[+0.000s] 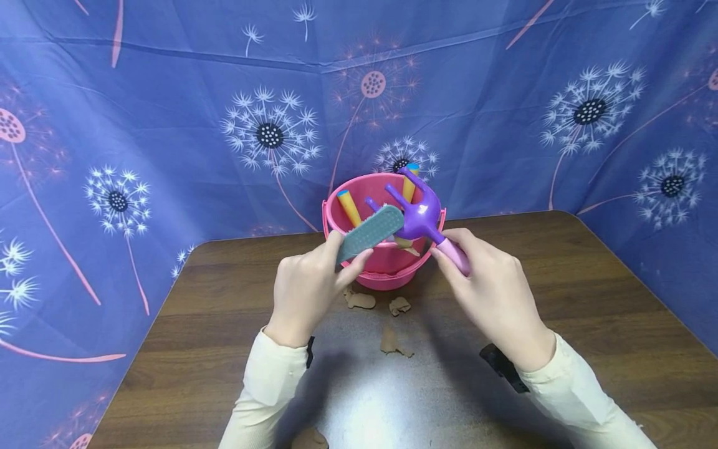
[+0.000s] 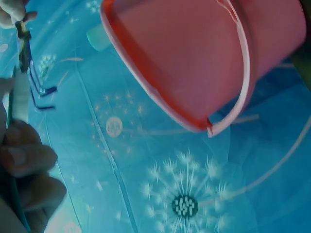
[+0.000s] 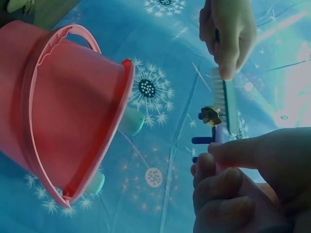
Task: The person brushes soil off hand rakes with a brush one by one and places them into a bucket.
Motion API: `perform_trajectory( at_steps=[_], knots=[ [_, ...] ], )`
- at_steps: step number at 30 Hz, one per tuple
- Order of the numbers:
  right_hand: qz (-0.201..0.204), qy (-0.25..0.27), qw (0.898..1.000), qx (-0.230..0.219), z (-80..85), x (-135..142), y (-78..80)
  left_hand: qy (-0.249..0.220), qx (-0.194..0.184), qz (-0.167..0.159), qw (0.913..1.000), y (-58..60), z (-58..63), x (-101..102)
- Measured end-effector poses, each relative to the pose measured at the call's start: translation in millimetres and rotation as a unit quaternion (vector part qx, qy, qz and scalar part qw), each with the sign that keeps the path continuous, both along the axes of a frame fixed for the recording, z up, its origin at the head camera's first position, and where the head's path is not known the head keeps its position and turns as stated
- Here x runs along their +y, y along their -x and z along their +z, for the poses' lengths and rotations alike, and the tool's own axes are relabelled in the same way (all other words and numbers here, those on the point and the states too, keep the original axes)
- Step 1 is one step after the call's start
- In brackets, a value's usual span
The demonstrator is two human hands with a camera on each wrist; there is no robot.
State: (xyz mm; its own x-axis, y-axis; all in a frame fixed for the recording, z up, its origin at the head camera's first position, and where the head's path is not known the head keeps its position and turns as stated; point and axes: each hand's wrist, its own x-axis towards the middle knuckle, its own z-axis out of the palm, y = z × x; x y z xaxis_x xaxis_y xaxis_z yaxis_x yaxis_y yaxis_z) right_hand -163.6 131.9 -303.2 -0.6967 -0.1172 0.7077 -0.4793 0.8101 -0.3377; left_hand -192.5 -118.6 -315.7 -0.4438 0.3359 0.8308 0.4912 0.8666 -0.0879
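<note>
My left hand (image 1: 305, 290) grips a teal scrub brush (image 1: 373, 232), fingers curled round its back. White bristles (image 3: 218, 92) show in the right wrist view, close against a brown clump (image 3: 210, 115) on a toy rake. In my right hand (image 1: 496, 293) is that purple rake (image 1: 422, 212), pinched by its pink handle (image 1: 454, 255) with the tines up and leftward. Brush and rake meet in front of and above a pink bucket (image 1: 387, 282). Whether the bristles touch the tines is hard to tell.
Two yellow handles with blue ends, one at the left (image 1: 349, 207) and one at the right (image 1: 412, 186), stick out of the bucket. Brown flat scraps (image 1: 361, 301) lie on the wooden table (image 1: 224, 324). Behind hangs a blue dandelion-print cloth (image 1: 185, 81).
</note>
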Motion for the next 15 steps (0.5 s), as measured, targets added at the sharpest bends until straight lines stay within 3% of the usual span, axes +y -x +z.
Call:
perform_trajectory(
  at_steps=[4, 7, 12, 15],
  knots=[
    [0.005, 0.006, 1.0, -0.008, -0.5, -0.2, 1.8, 0.028, 0.003, -0.023, 0.9994, -0.6, 0.3, -3.0],
    [-0.003, 0.012, 1.0, -0.014, -1.0, -0.6, 2.1, 0.011, 0.002, -0.033, 0.9994, -1.3, 2.1, -2.6],
    [-0.004, 0.013, 1.0, -0.015, -1.3, -1.9, 0.6, -0.062, -0.011, -0.001, 0.998, -2.9, 4.4, -2.4],
    [0.0, 0.012, 1.0, -0.014, -0.7, -2.8, 0.1, -0.057, -0.016, 0.012, 0.9982, -2.7, 3.8, -3.0]
  ],
)
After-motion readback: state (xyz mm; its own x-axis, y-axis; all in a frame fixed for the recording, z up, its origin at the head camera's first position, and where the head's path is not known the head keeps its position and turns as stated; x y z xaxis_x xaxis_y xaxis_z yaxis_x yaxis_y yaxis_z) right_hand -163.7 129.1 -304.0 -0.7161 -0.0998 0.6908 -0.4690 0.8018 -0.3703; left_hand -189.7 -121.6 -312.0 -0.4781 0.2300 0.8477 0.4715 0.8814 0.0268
